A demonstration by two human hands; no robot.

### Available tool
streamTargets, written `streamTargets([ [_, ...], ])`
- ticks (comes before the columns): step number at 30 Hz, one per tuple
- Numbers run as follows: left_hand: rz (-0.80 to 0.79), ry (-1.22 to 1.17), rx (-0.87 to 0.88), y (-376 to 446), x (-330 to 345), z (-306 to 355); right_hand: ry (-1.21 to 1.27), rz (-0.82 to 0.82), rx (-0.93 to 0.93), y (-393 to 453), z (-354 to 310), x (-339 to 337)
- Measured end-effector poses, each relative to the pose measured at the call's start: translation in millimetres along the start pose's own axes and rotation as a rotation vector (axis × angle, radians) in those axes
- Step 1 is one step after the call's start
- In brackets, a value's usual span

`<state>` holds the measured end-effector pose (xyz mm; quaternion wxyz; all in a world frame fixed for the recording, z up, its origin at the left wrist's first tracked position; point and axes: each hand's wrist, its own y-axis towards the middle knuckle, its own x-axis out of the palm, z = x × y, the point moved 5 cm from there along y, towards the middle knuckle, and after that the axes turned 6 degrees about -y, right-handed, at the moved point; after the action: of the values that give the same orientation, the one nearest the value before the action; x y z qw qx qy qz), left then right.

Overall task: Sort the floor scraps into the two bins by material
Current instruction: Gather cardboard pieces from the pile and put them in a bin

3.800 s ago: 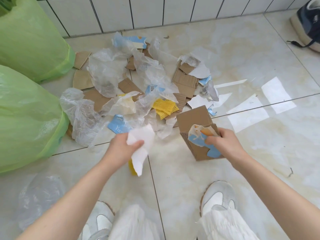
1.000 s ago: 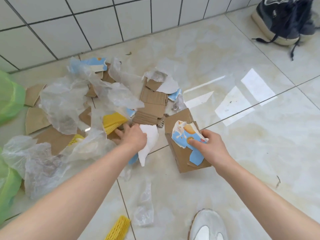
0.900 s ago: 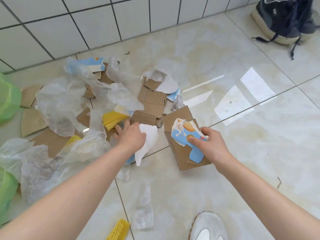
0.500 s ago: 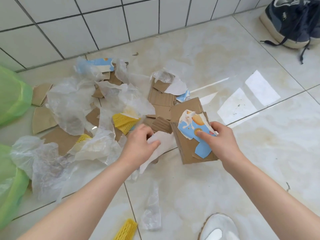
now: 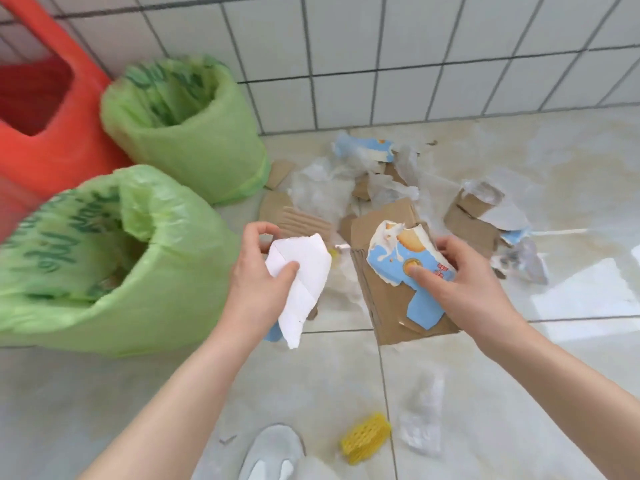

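Head cam is looking down at a tiled floor (image 5: 485,393) with both hands out front, so here's the layout. Left hand (image 5: 258,271) has a closed grip on a white paper scrap (image 5: 304,271), thumb pressed on its face and fingers curled round behind, and there's a bit of blue card (image 5: 272,332) peeking out underneath that looks like it's in the same grip, can't say for sure. Right hand (image 5: 464,282) is clamped on a stack: a torn blue printed carton piece (image 5: 408,268) with the thumb on top, lying on a big brown cardboard sheet (image 5: 384,296), fingers wrapped behind it. Both loads are up off the floor, just beside each other. Two bins lined with green bags sit on the left, the near bin (image 5: 166,271) right by the left hand and the far bin (image 5: 207,143) back against the white wall tiles (image 5: 381,64), with a red plastic container (image 5: 45,109) behind them in the corner. Rest of the scrap pile (image 5: 363,188), cardboard bits and crumpled clear film, is spread on the floor beyond the hands near the wall. Closer in there's a yellow foam net (image 5: 365,436) and a clear plastic scrap (image 5: 424,417) lying just beside it, plus a pale shoe (image 5: 273,452) at the bottom edge. Frame's a bit blurry on the left side.
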<state>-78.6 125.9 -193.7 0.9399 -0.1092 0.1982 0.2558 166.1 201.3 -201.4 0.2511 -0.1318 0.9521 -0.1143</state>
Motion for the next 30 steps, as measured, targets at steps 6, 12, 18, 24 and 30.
streamTargets([
  [6, 0.234, -0.076, -0.048, -17.6, -92.1, -9.0, -0.021, -0.151, -0.102, -13.5, -74.2, 64.2],
  [12, 0.457, -0.206, 0.012, -18.8, -178.6, -14.9, -0.072, -0.267, -0.203, -12.7, -148.9, 125.7],
  [18, 0.812, -0.339, 0.06, -12.7, -255.5, -21.2, 0.033, -0.416, -0.298, -9.9, -231.1, 201.0],
  [24, 0.898, -0.126, 0.076, 1.1, -283.0, -24.9, 0.094, -0.405, -0.311, -12.2, -264.5, 279.0],
  [30, 0.407, 0.178, -0.273, 9.3, -238.1, -61.4, -0.214, -0.519, -0.198, -5.9, -228.7, 287.7],
])
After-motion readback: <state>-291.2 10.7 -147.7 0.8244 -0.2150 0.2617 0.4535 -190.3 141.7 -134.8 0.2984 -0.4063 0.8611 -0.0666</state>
